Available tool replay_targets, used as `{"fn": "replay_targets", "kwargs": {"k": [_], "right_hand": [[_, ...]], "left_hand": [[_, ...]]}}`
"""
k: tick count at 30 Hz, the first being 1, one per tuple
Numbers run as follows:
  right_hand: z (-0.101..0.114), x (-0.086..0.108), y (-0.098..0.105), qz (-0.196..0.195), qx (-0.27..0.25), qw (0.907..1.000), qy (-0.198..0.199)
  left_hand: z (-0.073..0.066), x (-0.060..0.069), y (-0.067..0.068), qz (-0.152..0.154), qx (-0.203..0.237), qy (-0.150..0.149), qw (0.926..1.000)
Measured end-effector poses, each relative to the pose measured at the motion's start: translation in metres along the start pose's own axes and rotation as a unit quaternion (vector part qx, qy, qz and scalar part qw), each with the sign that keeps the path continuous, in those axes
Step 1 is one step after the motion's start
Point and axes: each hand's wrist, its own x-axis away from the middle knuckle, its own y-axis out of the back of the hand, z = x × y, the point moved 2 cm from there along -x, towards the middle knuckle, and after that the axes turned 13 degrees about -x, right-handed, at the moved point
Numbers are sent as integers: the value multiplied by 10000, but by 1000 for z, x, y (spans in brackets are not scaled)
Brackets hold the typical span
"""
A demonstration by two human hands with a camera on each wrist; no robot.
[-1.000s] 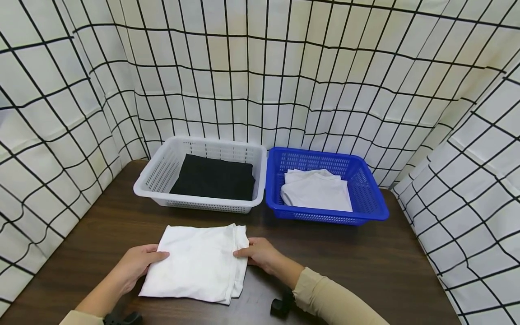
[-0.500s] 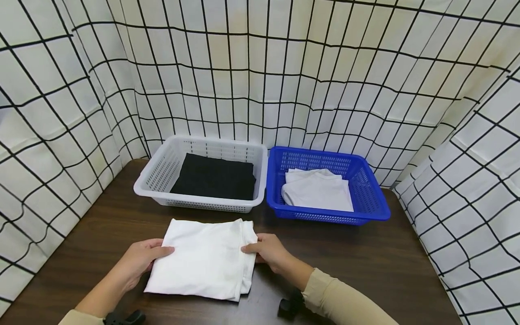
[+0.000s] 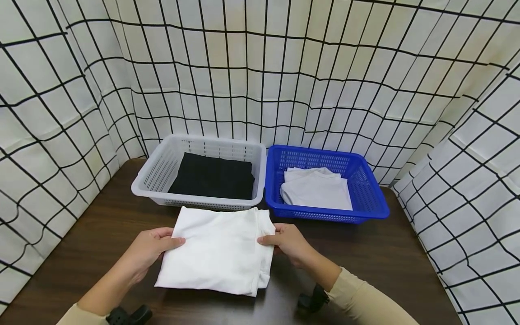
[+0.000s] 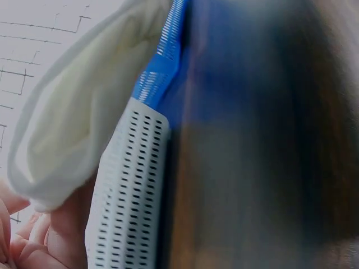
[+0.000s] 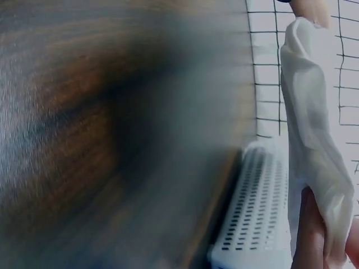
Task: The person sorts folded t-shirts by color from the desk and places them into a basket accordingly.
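Note:
My left hand (image 3: pixel 147 251) pinches the left edge of a folded white cloth (image 3: pixel 215 250), thumb on top. At its right edge my right hand (image 3: pixel 291 243) grips the layered side the same way. Both wrist views show the cloth (image 5: pixel 308 117) raised off the tabletop, with its folds seen edge-on and fingers beneath it. Just beyond its far edge stands a white basket (image 3: pixel 137 186) holding a folded black cloth (image 3: pixel 213 177). Beside that, a blue basket (image 3: pixel 373 205) holds folded white cloth (image 3: pixel 318 189).
The dark wooden table (image 3: pixel 378 257) runs out to both sides. White curtains with a black grid pattern (image 3: pixel 280 81) enclose its back, left and right. Black wrist devices (image 3: pixel 129 315) sit below each hand.
Both hands have carried the folded white cloth away from me and to the right, closer to the baskets. Their grip stays the same, and the baskets' contents are unchanged.

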Motion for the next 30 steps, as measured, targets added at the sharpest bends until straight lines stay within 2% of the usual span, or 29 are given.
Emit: {"fn": "replay_targets", "kwargs": {"k": [9, 14, 18, 22, 30], "right_hand": [[20, 5, 14, -21, -93, 9999, 44], [32, 1, 24, -129, -236, 9996, 21], [40, -5, 35, -253, -366, 9990, -34], [51, -13, 47, -312, -277, 9991, -28], [81, -28, 69, -387, -243, 9988, 187]], "left_hand": [[-25, 4, 4, -70, 320, -261, 9991], [-44, -2, 6, -175, 353, -486, 9980], [-59, -10, 5, -246, 419, -667, 9966], [-74, -20, 1, -279, 500, -716, 9958], [-105, -50, -3, -298, 1226, -614, 9901]]}}
